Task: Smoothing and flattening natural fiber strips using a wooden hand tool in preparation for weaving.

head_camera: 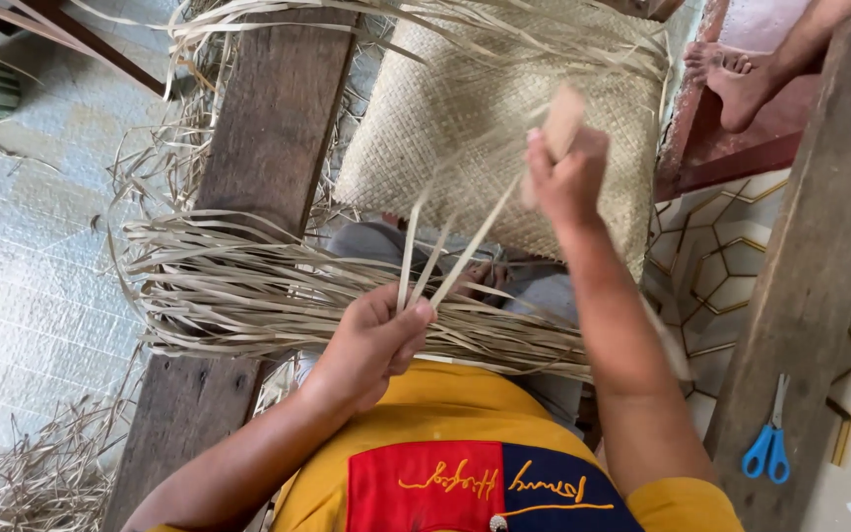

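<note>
Head view. I see my left hand [371,340] pinching the lower ends of a few pale split strips [442,258], which fan upward toward my right hand [565,172]. The right hand is clenched around a small flat wooden tool [560,118] — its exact kind I cannot tell — held at the upper ends of those strips. Across my lap lies a thick bundle of loose strips [248,291], resting partly on a dark wooden plank [273,108]. Beyond the hands sits a finely woven mat [445,108] with unwoven fringe along its edges — weaving is well advanced, yet the large bundle suggests much material remains unprocessed. Blue-handled scissors [767,448] lie on a second plank [819,246] at right; another person's bare foot [731,79] shows at top right.
</note>
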